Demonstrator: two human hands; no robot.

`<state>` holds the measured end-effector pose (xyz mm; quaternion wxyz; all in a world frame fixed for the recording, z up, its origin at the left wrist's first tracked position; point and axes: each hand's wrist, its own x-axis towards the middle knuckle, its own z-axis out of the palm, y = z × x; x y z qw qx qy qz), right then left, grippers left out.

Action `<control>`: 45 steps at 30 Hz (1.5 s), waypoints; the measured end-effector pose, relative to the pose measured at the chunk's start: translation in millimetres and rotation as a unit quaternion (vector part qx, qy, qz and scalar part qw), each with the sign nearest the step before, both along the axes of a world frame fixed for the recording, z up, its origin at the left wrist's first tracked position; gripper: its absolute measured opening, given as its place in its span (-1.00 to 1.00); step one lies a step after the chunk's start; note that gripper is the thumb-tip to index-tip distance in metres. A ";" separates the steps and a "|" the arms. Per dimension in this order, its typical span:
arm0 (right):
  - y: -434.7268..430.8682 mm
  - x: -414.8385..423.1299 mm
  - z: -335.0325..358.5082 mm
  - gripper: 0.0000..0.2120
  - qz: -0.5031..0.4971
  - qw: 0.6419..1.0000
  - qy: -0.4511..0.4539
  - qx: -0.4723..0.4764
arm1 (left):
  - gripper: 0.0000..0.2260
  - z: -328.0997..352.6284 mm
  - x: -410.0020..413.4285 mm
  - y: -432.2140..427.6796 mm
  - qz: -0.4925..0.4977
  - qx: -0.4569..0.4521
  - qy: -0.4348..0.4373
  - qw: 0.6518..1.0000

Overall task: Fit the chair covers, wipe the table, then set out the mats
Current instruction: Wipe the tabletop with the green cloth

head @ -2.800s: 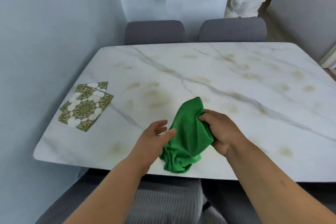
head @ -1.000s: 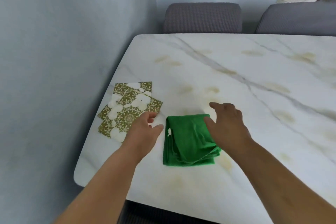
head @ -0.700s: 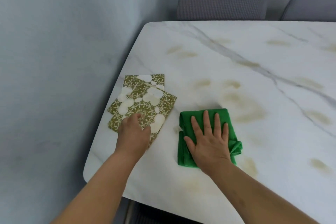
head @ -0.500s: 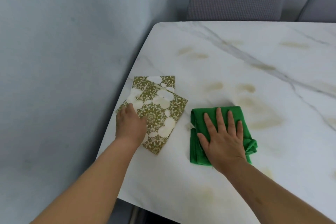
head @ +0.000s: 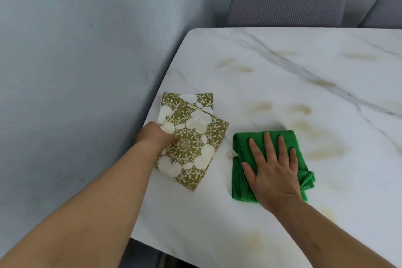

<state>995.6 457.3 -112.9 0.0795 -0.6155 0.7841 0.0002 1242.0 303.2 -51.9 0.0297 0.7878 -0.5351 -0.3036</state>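
A folded green cloth [head: 240,148] lies on the white marble table [head: 282,67], near its left front corner. My right hand [head: 272,169] rests flat on the cloth, palm down, fingers spread. To the left lie overlapping green-and-cream patterned mats [head: 193,143], close to the table's left edge. My left hand [head: 155,135] is curled over their left edge and grips them. The top mat's near corner looks slightly raised. Yellowish stains [head: 315,143] mark the tabletop just beyond and to the right of the cloth.
A pale wall [head: 87,61] runs close along the table's left edge. Two chairs in grey covers stand at the far side, one [head: 285,4] opposite and another [head: 385,11] at the right border. More stains dot the marble farther back.
The cloth, held in both hands earlier, went down onto the table. My right hand flattened on it. My left hand moved left onto the mats and closed on their edge.
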 end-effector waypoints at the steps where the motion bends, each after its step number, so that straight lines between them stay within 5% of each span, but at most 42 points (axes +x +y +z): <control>1: 0.4 0.0 -0.6 -0.35 0.002 1.000 0.000 0.003 | -0.51 0.4 -1.5 -1.1 0.002 -0.006 0.020 1.000; 8: 0.2 -0.1 -3.5 -0.37 0.005 1.000 0.002 0.009 | -0.71 15.0 -7.3 -7.1 0.125 0.026 0.263 0.956; 12: 5.5 -9.1 -0.7 -0.37 0.039 0.999 -0.028 0.010 | -0.85 26.7 -3.3 -0.5 0.021 -0.097 0.135 0.986; 16: -11.9 -19.3 6.2 -0.48 0.060 0.994 -0.090 -0.018 | -0.85 58.7 16.8 17.4 -0.018 -0.247 -0.037 0.968; 26: -157.4 40.6 5.5 -0.35 0.030 0.999 -0.029 0.027 | -0.75 88.1 52.1 43.8 0.005 -0.341 -0.119 0.932; 34: -104.7 116.9 4.3 -0.47 0.358 0.929 -0.090 -0.025 | -0.72 119.9 44.9 11.9 -0.027 -0.361 -0.153 0.920; 41: -239.2 96.9 4.4 -0.42 0.115 0.992 -0.029 0.034 | -0.75 122.4 48.8 -3.5 -0.020 -0.362 -0.160 0.918; 45: -255.5 148.4 1.3 -0.43 0.155 0.986 -0.064 0.020 | -0.72 121.9 53.6 0.4 -0.023 -0.365 -0.153 0.918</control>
